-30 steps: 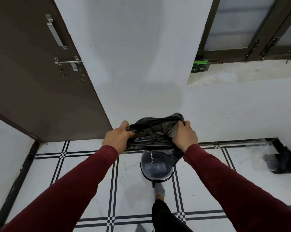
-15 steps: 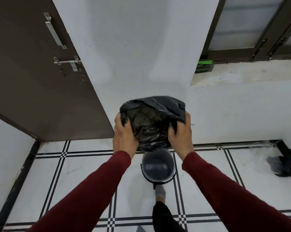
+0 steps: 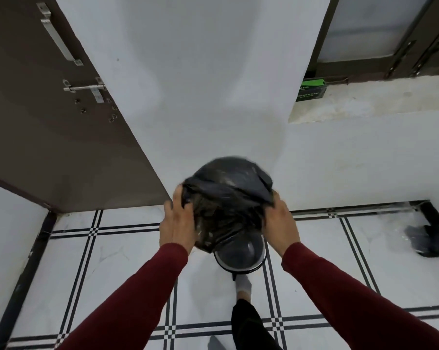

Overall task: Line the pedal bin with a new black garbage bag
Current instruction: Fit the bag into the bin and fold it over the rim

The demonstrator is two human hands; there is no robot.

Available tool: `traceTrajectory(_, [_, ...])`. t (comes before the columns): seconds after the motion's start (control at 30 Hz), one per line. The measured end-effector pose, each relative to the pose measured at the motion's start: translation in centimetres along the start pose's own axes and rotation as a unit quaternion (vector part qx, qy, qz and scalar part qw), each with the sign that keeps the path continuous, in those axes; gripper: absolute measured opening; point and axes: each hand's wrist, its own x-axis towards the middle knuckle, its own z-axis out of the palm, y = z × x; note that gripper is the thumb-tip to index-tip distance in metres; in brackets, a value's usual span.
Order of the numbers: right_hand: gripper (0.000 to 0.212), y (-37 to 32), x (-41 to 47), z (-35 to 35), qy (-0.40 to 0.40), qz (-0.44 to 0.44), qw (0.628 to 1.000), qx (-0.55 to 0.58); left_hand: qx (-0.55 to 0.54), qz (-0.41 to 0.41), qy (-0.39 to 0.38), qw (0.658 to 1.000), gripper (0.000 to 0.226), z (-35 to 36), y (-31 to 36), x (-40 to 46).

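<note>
Nearest: a dark trouser leg (image 3: 248,327) and a foot in a grey sock (image 3: 242,282), toe at the pedal on the near side of the pedal bin (image 3: 240,256). Bin stands on the white tiled floor (image 3: 117,261) w/ black grid lines; lid looks raised, dark inside showing, no liner seen in it.

Two arms in maroon sleeves reach fwd from either side. Left hand (image 3: 179,224) clamps the left edge of the black garbage bag (image 3: 226,195), thumb and fingers closed on the plastic. Right hand (image 3: 280,223) grips the right edge the same way, fingers curled into the film. Bag is held up in the air betw. both hands, above and just beyond the bin, puffed into a rounded dome, edges blurred; its lower part overlaps the bin's far rim in view, contact can't be told.

Far right on the floor by the wall: a crumpled dark bag (image 3: 433,238). Far left: brown door (image 3: 49,122) w/ metal handle and slide bolt. Beyond, white wall; upper right a window ledge (image 3: 377,99) w/ a green-and-black box (image 3: 312,90) at its left end.
</note>
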Motion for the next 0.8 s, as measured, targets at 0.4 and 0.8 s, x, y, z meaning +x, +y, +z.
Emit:
traceTrajectory(0.4, [0.043,7.9,0.7,17.6,-0.355,0.202,0.91,0.073,-0.029,-0.088,-0.338,0.937,0.076,20.9,-2.1,0.3])
traceTrajectory(0.8, [0.021,17.9,-0.2,36.7,-0.305,0.186,0.931,-0.079,-0.036,-0.055,-0.335,0.94,0.088,43.9,-0.9,2.6])
